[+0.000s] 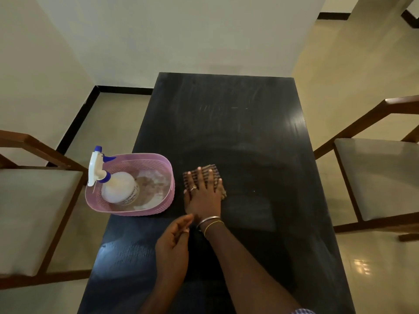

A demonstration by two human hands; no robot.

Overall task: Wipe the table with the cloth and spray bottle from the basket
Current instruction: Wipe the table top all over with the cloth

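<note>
The right grip [204, 191] lies flat, fingers straight and spread apart, pressing the checked cloth [188, 179] onto the dark bench [238, 123]. The cloth sticks out beyond its fingertips and to either side. Just behind its wrist, which wears two bangles [210, 222], the left grip [174, 241] hovers with loosely curled fingers, holding nothing. Just left of the right grip a pink basket [145, 209] sits at the bench edge, with the spray bottle [118, 186] standing inside it. A chair [34, 211] stands further left and another chair [381, 175] well off to the right.
</note>
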